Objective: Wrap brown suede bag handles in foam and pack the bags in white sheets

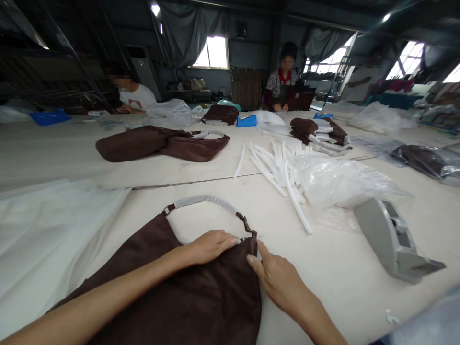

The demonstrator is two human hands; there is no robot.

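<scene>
A dark brown handbag [201, 297] lies on the table in front of me, its strap [212, 200] wrapped in pale film and arched away from me. My left hand [212, 245] rests across the bag's top edge. Its fingers are closed on that edge, with the tips beside the zip end [241, 240]; part of the grip is hidden. At the bag's right upper corner, my right hand [278, 273] pinches the brown material between thumb and fingers. Just above this corner, a metal buckle [246, 224] joins the strap to the bag.
White foam tubes [296, 201] lie in a pile beyond the bag, beside crumpled clear plastic [345, 179]. A grey tape dispenser [391, 239] stands at right. White sheeting [43, 230] covers the left side. More brown bags [161, 143] lie farther back, where co-workers [282, 86] are.
</scene>
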